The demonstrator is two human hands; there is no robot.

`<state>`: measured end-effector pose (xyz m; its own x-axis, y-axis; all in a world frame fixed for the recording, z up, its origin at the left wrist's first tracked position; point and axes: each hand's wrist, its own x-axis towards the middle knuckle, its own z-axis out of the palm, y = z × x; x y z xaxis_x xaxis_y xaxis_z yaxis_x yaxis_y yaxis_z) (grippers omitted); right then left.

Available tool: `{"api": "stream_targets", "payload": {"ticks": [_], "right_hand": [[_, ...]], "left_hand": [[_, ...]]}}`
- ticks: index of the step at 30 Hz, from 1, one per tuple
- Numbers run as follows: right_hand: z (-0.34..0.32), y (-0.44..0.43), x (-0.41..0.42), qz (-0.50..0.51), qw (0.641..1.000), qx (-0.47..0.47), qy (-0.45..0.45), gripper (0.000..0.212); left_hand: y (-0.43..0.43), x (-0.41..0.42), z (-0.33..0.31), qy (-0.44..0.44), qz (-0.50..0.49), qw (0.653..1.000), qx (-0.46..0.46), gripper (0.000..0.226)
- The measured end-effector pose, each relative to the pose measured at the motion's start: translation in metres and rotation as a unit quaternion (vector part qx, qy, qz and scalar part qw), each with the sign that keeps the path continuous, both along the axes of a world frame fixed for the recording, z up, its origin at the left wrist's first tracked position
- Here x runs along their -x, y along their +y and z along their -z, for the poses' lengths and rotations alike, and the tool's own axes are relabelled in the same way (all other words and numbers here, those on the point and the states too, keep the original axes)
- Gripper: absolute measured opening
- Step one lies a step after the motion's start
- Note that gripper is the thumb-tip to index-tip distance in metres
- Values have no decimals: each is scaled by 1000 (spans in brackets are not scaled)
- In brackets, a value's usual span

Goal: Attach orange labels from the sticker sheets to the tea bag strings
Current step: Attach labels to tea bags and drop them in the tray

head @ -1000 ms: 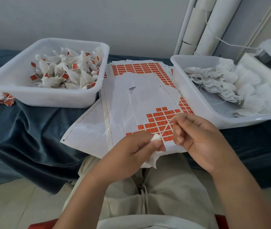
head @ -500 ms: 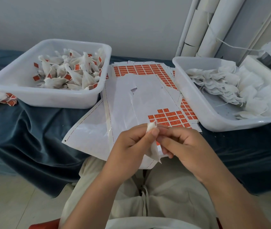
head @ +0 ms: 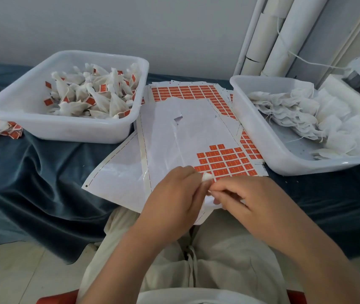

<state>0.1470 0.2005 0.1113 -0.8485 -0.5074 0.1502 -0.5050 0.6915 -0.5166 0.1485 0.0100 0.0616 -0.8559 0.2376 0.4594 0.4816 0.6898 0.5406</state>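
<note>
— Well, from the head camera, where was the bag [head: 207, 177]?

— Between both hands, held over the near edge of the sheet [head: 196, 132], just beyond the person's lap. Only a small crumpled white tip showed above the fingers; the rest was hidden behind them.

— And the hands?

— The left hand [head: 174, 194] was curled round the bag, thumb and forefinger pinching its top. The right hand [head: 247, 200] had its fingers bent too, thumb and forefinger pinching at the bag just under the left thumb. Whether the string lay in that pinch I couldn't tell; it was too fine to see.

— The labels?

— Orange labels [head: 225, 160] sat in rows on the sheet, in a stepped block just beyond the hands. Most of that sheet was bare white backing, with a small tear near its middle. More sheets lay under it.

— And the tubs?

— The left tub [head: 65, 130] held tagged bags [head: 95, 97], white, gathered at the neck, each with a small orange square. The right tub [head: 262, 137] overlapped the sheets' right edge and held plain bags [head: 295, 110], flat, with loose strings. Both stood on a blue cloth [head: 43, 172]. White pipes [head: 284, 36] stood at the wall behind the right tub.
</note>
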Motion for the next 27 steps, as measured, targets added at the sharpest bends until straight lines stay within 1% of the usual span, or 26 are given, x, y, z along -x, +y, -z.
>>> {"api": "stream_targets", "payload": {"ticks": [2,5,7,9,11,12,14,16,18,20,23,25,27], "right_hand": [[0,2,0,-12,999,-27,38,21],[-3,3,1,-23,994,-42,102,20],[-3,3,2,-38,989,-46,136,16],[-2,3,2,-53,986,-49,149,15],[0,3,4,-63,987,-35,142,18],[0,3,5,-63,990,-18,125,18],[2,5,9,-45,996,35,62,15],[4,8,12,-21,996,92,-5,6],[5,9,12,-14,991,133,-24,10],[5,7,11,-17,988,155,0,12],[6,4,10,-21,985,160,61,12],[7,1,10,-17,984,144,103,12],[8,0,8,-15,982,122,144,12]], "left_hand": [[-2,-2,0,-5,39,999,25,28],[-8,-3,3,-84,87,992,19,35],[-9,-3,3,-110,113,987,40,37],[-7,-5,1,-117,139,982,58,34],[-4,-7,1,-127,170,976,48,29],[-4,-8,1,-139,186,972,31,28],[-5,-7,2,-172,216,961,-21,28],[-7,-6,1,-198,246,944,-90,29],[-9,-7,1,-225,261,923,-170,27],[-9,-7,2,-249,244,906,-240,30],[-7,-6,5,-276,232,877,-318,37],[-5,-5,5,-287,240,860,-348,38],[-3,-5,4,-296,238,852,-361,38]]}}
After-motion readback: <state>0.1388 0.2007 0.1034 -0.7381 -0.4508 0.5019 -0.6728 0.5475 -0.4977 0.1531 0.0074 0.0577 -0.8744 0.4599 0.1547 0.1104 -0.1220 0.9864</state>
